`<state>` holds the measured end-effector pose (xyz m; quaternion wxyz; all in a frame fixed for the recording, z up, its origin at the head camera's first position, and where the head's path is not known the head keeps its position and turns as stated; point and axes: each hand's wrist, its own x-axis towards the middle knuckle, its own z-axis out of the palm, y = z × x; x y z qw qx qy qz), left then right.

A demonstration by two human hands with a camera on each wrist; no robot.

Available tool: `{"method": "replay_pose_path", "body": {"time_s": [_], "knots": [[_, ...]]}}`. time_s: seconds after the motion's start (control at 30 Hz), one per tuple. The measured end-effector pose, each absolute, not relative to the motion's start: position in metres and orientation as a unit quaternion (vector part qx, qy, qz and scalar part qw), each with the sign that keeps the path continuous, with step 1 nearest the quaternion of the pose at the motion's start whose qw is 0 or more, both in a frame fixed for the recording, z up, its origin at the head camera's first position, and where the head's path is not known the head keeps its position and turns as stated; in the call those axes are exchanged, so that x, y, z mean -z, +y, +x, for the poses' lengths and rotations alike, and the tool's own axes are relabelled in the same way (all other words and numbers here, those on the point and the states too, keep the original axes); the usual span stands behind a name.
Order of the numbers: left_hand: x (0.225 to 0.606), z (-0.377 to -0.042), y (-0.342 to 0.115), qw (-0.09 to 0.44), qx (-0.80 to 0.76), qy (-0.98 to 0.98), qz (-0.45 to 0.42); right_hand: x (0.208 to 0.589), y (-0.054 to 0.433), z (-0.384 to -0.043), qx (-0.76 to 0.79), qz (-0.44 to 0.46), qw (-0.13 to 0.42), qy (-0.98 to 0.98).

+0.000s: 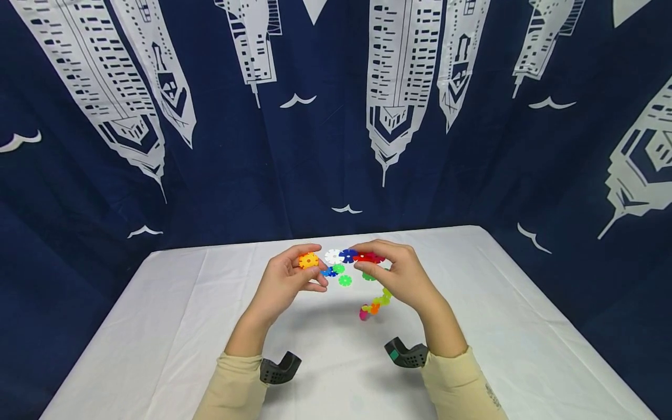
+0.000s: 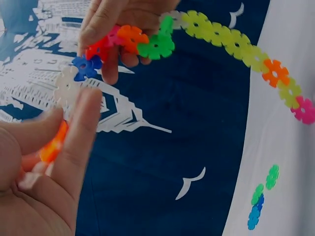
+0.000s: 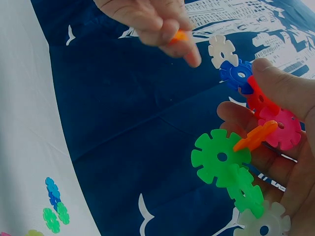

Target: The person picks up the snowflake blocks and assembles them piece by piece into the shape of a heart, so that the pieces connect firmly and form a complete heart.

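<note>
My left hand [image 1: 283, 277] pinches an orange-yellow notched plastic disc [image 1: 308, 260] between thumb and fingers. Opposite it, my right hand [image 1: 401, 274] grips a chain of interlocked notched discs by its red disc [image 3: 261, 101]. A blue disc [image 3: 237, 75] and a white disc [image 3: 222, 51] stick out from that grip toward the left hand, apart from the orange one. Beyond the right hand, pink, orange and green discs [image 3: 220, 156] continue the chain. It trails down through several yellow discs [image 2: 236, 42] to a pink disc [image 2: 303, 110] at its far end.
On the white-covered table [image 1: 173, 326] lie a loose green disc [image 1: 345, 280] and, beside it, a short piece of blue and green discs [image 2: 254, 216]. A dark blue curtain [image 1: 236, 175] with white building prints hangs behind the table's back edge.
</note>
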<state>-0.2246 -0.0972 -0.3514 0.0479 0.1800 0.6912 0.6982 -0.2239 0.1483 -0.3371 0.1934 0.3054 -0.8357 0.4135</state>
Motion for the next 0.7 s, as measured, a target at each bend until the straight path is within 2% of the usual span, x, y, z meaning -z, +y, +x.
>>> {"method": "replay_pose_path", "body": {"time_s": [0.3,0.7], "knots": [[0.3509,-0.2218,-0.0987,-0.002,-0.655,0.721,0.225,0.3375,0.1491,-0.2232,-0.411,0.308,0.187,-0.837],[0.3522,-0.2191,-0.0966,-0.032,-0.623,0.728,0.284,0.3374,0.1499,-0.2238,-0.412,0.328,0.182,-0.83]]}}
